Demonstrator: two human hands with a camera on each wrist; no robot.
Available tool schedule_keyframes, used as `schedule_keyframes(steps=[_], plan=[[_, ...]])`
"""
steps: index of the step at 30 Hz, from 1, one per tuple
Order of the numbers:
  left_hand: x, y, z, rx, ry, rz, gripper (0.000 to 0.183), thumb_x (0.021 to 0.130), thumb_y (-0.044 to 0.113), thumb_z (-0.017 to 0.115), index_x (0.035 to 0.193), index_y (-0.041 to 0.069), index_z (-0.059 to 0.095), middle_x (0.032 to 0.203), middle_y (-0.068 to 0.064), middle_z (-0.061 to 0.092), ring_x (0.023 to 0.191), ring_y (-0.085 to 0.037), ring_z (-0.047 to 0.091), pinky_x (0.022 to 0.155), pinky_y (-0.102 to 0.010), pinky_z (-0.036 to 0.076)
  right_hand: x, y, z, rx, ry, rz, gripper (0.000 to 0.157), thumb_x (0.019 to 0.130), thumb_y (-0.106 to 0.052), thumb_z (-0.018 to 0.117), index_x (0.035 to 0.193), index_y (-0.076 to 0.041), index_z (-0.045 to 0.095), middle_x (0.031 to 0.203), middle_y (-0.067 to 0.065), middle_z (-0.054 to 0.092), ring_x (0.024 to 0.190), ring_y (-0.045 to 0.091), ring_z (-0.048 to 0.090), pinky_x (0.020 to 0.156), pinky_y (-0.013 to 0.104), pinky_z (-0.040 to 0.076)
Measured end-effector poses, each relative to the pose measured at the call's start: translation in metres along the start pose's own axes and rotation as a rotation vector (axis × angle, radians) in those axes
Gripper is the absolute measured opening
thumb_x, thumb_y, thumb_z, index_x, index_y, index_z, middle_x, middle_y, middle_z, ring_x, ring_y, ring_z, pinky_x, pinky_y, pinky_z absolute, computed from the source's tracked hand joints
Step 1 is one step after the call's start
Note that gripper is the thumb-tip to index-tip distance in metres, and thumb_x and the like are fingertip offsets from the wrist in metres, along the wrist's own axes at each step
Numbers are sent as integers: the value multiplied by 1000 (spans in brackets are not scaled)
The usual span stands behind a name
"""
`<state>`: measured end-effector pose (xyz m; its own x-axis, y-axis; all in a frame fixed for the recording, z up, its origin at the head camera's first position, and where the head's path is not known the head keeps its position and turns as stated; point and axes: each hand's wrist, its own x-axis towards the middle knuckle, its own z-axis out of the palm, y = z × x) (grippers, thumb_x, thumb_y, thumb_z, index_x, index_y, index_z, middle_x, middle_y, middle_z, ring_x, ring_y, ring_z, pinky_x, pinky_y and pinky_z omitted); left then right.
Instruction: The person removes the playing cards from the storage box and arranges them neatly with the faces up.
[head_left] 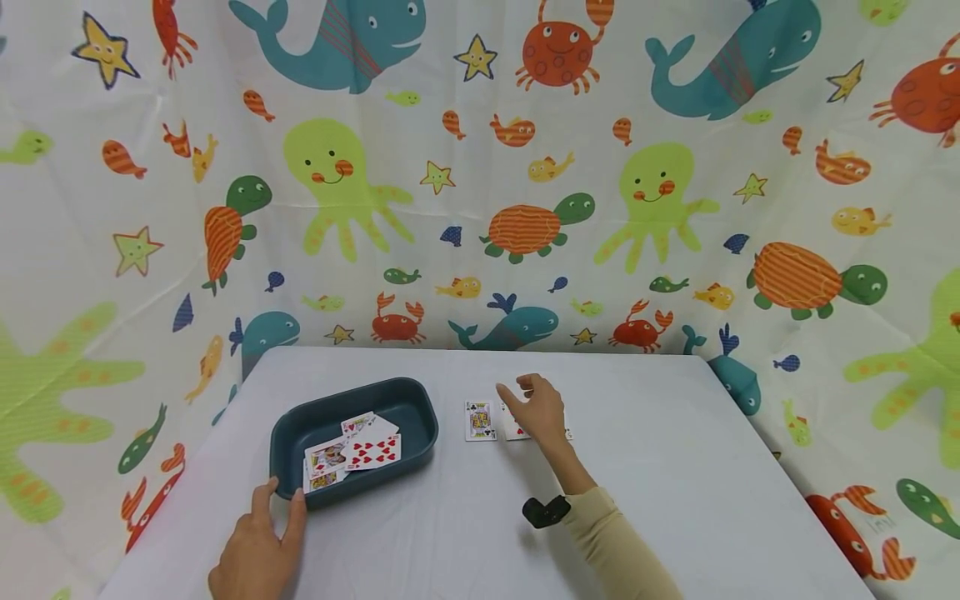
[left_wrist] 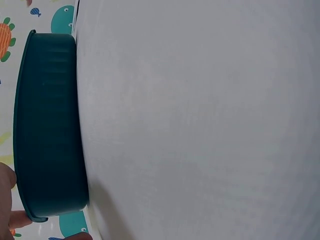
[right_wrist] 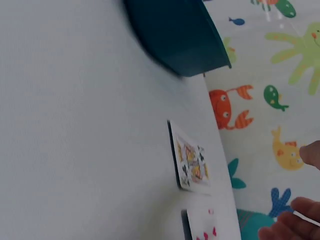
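A dark teal tray (head_left: 354, 492) sits on the table at left, with several playing cards (head_left: 373, 451) lying overlapped inside it. My left hand (head_left: 258, 542) holds the tray's near left corner, thumb and fingers at the rim; the left wrist view catches the fingers (left_wrist: 20, 219) at one end of the tray's wall. To the right of the tray a king of clubs (head_left: 480, 421) lies face up. Beside it is a red-suit card (head_left: 513, 425), partly covered by my right hand (head_left: 538, 408). That hand hovers above the cards with fingers loosely bent, holding nothing.
Another card (head_left: 569, 433) shows only its edge behind the right hand. A white cloth covers the table (head_left: 660, 483). Behind it hangs a curtain (head_left: 420, 208) printed with sea animals. A black band (head_left: 546, 512) sits at the right wrist.
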<state>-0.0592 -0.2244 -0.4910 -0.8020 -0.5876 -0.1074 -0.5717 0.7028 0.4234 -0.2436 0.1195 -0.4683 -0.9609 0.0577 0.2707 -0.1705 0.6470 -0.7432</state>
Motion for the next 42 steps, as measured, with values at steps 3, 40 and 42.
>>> schedule_keyframes(steps=[3,40,42], plan=[[0,0,-1,-1,1,0,68,102,56,49,145,5,33,114,-39,57,98,-54,62,84,-71,47,-7,-9,10,89,-2,-32,49,92,-42,74,118,0,68,114,18,71,105,32,68,90,48,55],[-1,0,4,-3,32,14,68,102,58,49,144,6,33,106,-36,59,87,-50,64,81,-70,48,-50,-107,103,421,-294,-86,62,93,-50,71,132,-3,62,131,15,65,122,28,63,93,34,56],[0,1,4,-4,39,17,68,102,56,50,144,6,33,105,-36,59,87,-50,64,82,-70,48,-51,-108,106,395,-300,-99,62,93,-51,71,131,-4,62,131,14,66,122,29,62,93,35,56]])
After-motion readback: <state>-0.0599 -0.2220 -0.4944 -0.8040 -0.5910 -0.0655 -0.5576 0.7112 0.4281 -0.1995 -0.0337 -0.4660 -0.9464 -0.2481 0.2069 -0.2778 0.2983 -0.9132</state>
